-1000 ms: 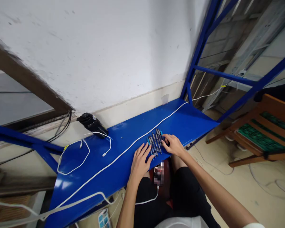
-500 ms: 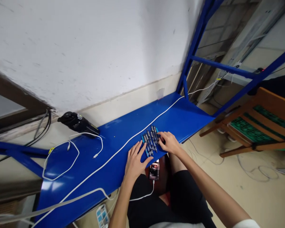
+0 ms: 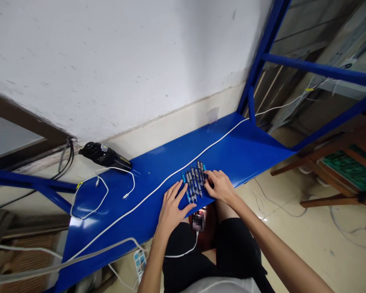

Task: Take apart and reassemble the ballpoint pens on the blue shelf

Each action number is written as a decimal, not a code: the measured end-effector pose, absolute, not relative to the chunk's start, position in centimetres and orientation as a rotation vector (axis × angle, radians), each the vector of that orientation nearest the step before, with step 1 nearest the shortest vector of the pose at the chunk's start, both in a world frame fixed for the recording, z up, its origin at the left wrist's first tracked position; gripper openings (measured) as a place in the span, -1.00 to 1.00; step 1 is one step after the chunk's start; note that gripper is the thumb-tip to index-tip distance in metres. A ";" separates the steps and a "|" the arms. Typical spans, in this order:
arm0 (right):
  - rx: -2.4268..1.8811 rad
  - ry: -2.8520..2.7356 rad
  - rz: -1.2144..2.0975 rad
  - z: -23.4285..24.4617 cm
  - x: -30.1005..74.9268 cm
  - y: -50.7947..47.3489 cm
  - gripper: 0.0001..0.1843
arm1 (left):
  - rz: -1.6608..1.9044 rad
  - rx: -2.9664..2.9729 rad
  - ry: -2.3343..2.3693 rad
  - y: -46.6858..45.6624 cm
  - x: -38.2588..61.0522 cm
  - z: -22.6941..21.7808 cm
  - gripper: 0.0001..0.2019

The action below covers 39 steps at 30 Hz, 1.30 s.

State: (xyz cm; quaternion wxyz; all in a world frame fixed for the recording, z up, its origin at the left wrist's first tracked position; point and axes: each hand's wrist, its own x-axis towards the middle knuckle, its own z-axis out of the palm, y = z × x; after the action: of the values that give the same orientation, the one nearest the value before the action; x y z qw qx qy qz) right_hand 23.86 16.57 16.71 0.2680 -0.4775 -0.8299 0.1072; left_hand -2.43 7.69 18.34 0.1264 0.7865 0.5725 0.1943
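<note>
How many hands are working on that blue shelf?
2. The left hand lies at the left of a cluster of slim blue-and-silver items on the blue metal shelf; the right hand reaches their right side.

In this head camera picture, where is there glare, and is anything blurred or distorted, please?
In the head view, glare whitens the lower left of the blue shelf; a pixelated patch hides something below it; wide-angle distortion slants the wall; the small parts stay fairly sharp.

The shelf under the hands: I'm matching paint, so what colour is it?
Glossy bright blue, plain and unpatterned; the shelf shows best in the head view.
</note>
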 end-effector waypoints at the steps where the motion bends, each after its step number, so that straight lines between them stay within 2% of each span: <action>1: -1.285 -2.235 0.288 16.7 23.9 16.6 -0.69 | 0.564 2.287 1.670 7.7 -2.4 18.3 -0.24; 11: -1.270 -2.207 0.317 16.8 24.0 16.5 -0.73 | 0.591 2.241 1.689 7.8 -2.4 18.5 -0.12; 26: -1.318 -2.068 0.348 16.5 23.8 16.5 -0.79 | 0.666 2.273 1.626 7.9 -2.8 18.2 -0.34; 39: -1.307 -2.040 0.330 16.2 23.8 16.5 -0.82 | 0.773 2.198 1.635 8.1 -2.8 18.1 -0.39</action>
State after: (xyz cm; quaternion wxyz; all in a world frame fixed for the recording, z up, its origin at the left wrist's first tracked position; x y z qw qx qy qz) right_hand 23.75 16.53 16.23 0.3413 -0.5025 -0.7842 0.1267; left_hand -2.84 8.10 18.05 0.1469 0.7639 0.5681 0.2688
